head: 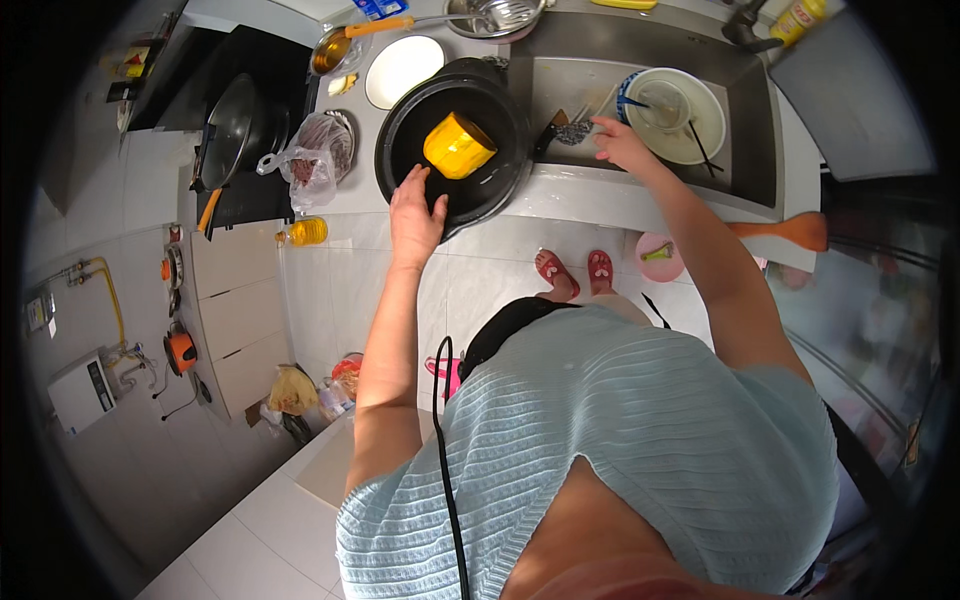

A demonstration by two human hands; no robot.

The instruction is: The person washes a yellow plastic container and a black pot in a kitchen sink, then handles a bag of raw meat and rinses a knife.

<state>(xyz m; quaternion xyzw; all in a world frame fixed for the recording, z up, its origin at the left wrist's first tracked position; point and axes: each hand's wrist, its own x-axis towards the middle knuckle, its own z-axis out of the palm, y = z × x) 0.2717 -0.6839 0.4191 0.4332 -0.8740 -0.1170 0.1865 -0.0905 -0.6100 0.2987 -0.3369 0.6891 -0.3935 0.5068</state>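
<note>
A peeled chunk of yellow pumpkin (459,147) lies on its side in a round black basin (487,193) at the counter's front edge. My left hand (417,217) reaches over the near left rim of this basin, its fingertips close to the pumpkin; whether they touch it I cannot tell. Above the steel sink (570,79), my right hand (624,146) is empty with its fingers apart. Just left of those fingers are a steel-wool scourer (574,133) and a black handle (546,139). A large white bowl (709,124) in the sink holds a smaller clear bowl (660,105) and dark chopsticks (701,146).
Behind the basin stand a white bowl (405,71) and an orange-handled ladle (379,27). Left of it lies a plastic bag (315,161) with dark red contents, beside a lidded wok (232,131) on the stove. A wooden spatula (787,229) juts out at the right.
</note>
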